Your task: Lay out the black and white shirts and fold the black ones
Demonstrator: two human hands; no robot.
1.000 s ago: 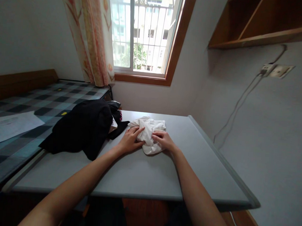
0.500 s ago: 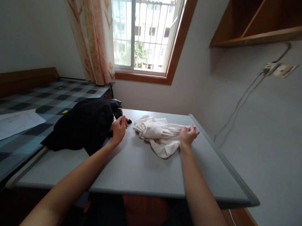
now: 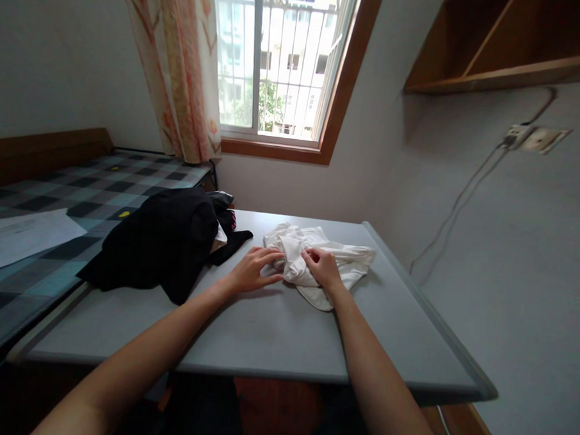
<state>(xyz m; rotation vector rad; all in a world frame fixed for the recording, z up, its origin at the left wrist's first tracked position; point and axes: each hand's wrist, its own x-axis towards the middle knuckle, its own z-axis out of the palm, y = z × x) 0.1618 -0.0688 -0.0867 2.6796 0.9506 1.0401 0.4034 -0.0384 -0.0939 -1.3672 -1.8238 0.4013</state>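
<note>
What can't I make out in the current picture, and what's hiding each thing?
All in the head view:
- White cloth: its full shape, hidden by its own folds and the right hand.
- Left hand: whether its palm touches the table; the back of the hand hides it.
- Paper sheet: print too small to read; left side cut off by the picture's edge.
- Black cloth: whatever lies beneath, covered by its fabric.

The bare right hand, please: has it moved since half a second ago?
Yes, the right hand moved left, away from the pale grey table's right rim.
</note>
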